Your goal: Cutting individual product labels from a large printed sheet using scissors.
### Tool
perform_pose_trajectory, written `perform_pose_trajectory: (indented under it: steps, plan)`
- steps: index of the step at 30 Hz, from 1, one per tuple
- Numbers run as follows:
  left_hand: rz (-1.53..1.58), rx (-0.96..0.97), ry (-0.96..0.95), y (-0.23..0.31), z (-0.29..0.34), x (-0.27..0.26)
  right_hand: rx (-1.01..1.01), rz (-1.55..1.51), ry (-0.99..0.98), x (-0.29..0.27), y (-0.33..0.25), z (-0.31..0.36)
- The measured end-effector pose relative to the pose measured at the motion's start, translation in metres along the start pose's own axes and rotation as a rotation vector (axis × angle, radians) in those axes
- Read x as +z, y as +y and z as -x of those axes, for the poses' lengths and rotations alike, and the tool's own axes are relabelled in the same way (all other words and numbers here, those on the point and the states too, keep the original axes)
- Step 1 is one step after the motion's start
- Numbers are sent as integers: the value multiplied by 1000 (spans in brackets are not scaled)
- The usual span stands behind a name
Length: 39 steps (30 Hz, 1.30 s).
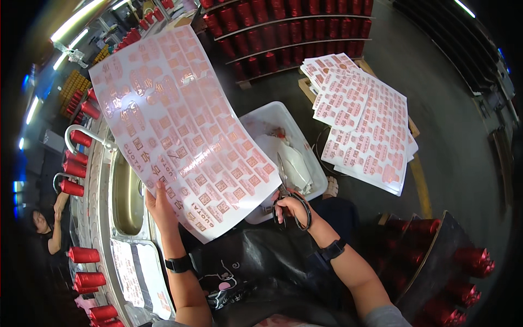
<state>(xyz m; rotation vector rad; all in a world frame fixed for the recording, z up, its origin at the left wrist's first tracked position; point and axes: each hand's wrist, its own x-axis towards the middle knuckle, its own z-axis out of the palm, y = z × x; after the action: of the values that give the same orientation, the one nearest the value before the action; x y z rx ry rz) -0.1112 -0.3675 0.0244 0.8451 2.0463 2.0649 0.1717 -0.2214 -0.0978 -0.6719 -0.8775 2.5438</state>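
A large white sheet (207, 141) printed with rows of shiny pinkish-gold designs is held up in front of me. My left hand (160, 210) grips its lower left edge, thumb on the printed face and the other fingers behind it. In my right hand (293, 209) is a pair of black-handled scissors (282, 177), fingers through the loops and blades pointing up at the sheet's right corner. Whether the blades touch the sheet I cannot tell. Behind the sheet's right edge stands a white plastic bin (313, 147) with white scraps in it.
More printed sheets (365, 117) lie stacked on a wooden pallet to the right. Racks of red bottles (294, 30) stand ahead, with others at lower right (468, 261). Left are a metal sink (128, 191), a white faucet (81, 131), a tray of sheets (136, 272) and another person (52, 234).
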Motion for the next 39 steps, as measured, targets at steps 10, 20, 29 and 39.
perform_pose_trajectory:
  steps: [10, 20, 29, 39]
  plan:
    - [-12, -16, -24, 0, -19, 1, -90, -113, 73, 20, 28, -16]
    - [-257, 167, -185, 14, -54, 59, 112, -241, 136, -15, 57, -32]
    - [-280, 236, -388, 60, -53, 132, -35, -243, 293, -36, 47, -12]
    - [280, 217, -707, 107, -2, 318, -136, -140, 235, -34, -4, 117]
